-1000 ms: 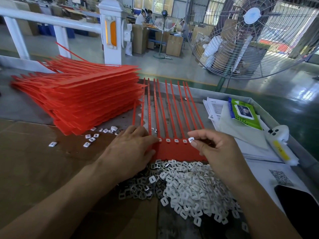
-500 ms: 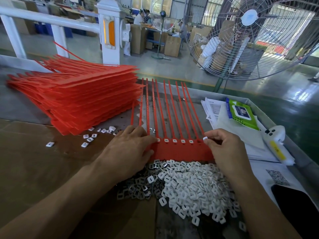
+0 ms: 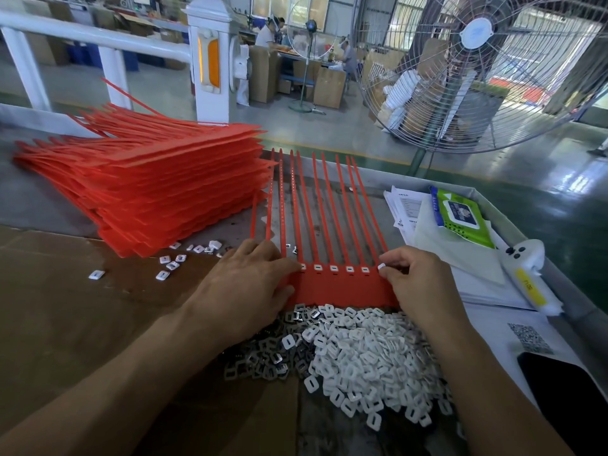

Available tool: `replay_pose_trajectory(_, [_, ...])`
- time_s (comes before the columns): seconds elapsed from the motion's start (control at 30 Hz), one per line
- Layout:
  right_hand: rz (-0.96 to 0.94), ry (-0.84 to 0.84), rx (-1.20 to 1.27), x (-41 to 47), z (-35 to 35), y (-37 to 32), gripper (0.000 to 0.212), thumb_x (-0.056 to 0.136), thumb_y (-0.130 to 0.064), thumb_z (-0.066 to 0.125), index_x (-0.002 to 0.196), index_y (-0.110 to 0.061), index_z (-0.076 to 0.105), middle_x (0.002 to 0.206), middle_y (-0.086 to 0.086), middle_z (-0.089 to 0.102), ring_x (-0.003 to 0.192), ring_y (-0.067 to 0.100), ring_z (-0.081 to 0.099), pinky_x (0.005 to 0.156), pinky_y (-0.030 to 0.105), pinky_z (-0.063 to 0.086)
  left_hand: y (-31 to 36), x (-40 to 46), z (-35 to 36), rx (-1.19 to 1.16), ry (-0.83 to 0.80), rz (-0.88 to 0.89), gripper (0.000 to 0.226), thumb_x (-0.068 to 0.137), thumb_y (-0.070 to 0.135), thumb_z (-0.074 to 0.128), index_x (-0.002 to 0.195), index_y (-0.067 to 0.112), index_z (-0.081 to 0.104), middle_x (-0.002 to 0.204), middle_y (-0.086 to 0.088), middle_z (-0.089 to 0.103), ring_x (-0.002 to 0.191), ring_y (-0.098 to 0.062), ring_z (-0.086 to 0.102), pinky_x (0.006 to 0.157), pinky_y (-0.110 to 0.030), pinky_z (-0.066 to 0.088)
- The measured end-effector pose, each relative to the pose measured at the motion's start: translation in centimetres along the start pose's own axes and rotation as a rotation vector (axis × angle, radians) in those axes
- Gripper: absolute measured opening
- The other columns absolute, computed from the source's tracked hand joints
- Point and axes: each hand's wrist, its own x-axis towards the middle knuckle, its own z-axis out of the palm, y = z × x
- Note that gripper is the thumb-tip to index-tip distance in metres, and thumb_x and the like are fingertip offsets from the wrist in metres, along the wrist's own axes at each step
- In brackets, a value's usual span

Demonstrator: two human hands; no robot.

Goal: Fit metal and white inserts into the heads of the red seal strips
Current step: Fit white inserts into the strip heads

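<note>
A sheet of joined red seal strips [image 3: 342, 287] lies flat in front of me, its tails pointing away. Several heads along its top edge hold white inserts [image 3: 333, 268]. My left hand [image 3: 243, 287] rests flat on the sheet's left end, covering the heads there. My right hand [image 3: 418, 284] pinches a white insert [image 3: 381, 266] at the rightmost head. A heap of white inserts [image 3: 365, 360] lies just below the sheet, with metal inserts [image 3: 263, 360] at its left side.
A tall stack of red strip sheets [image 3: 158, 192] sits at the left, with a few loose inserts [image 3: 171, 261] near it. Papers, a green wipes pack [image 3: 460, 215], a white device [image 3: 526, 274] and a black phone [image 3: 566, 399] lie at the right. A big fan [image 3: 473, 67] stands behind.
My right hand has carried the white insert from the sheet's middle-right head to the rightmost head. The left hand has stayed pressing the sheet's left end.
</note>
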Motion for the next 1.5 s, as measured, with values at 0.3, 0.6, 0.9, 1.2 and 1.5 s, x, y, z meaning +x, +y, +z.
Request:
replay_pose_trajectory(0.3, [0.012,0.002,0.015,0.1,0.0,0.2,0.013,0.092,-0.015,0.074,0.104,-0.019,0.079,0.102,-0.001,0.074,0.096,0.013,0.065,0.083,0.025,0.046,0.1,-0.1,0.0,-0.005,0.011,0.004,0.045,0.102,0.049,0.044,0.147,0.044,0.041,0.136,0.015,0.046,0.129,-0.01,0.035,0.113,-0.032,0.032])
replay_pose_trajectory(0.6, [0.031,-0.013,0.035,0.1,0.1,0.2,0.014,0.092,-0.018,0.075,0.105,-0.022,0.08,0.105,-0.003,0.074,0.096,0.011,0.064,0.084,0.026,0.048,0.0,0.0,0.2,-0.002,0.012,0.005,0.045,0.102,0.05,0.044,0.147,0.045,0.04,0.134,0.016,0.046,0.126,-0.009,0.034,0.111,-0.031,0.032])
replay_pose_trajectory(0.9, [0.02,-0.01,-0.014,-0.6,-0.6,0.2,0.025,0.093,-0.013,0.073,0.117,-0.02,0.075,0.104,-0.006,0.074,0.101,0.013,0.066,0.088,0.026,0.048,0.0,-0.1,0.3,-0.005,0.013,0.004,0.046,0.101,0.051,0.043,0.147,0.045,0.04,0.134,0.016,0.046,0.127,-0.009,0.035,0.112,-0.032,0.032])
replay_pose_trajectory(1.2, [-0.056,0.004,-0.096,-1.0,-0.5,0.4,0.021,0.096,-0.012,0.069,0.112,-0.019,0.08,0.111,0.001,0.073,0.105,0.018,0.066,0.09,0.027,0.047,0.0,0.0,0.3,0.002,0.008,0.006,0.045,0.102,0.051,0.043,0.147,0.046,0.039,0.136,0.015,0.045,0.128,-0.009,0.034,0.113,-0.032,0.032])
replay_pose_trajectory(1.5, [-0.12,0.008,-0.214,-1.0,0.1,0.7,0.021,0.095,-0.011,0.068,0.11,-0.018,0.081,0.107,0.005,0.068,0.098,0.02,0.064,0.08,0.025,0.042,0.0,-0.1,0.3,0.008,0.012,0.008,0.046,0.102,0.051,0.043,0.147,0.046,0.038,0.136,0.016,0.044,0.127,-0.009,0.034,0.112,-0.03,0.031])
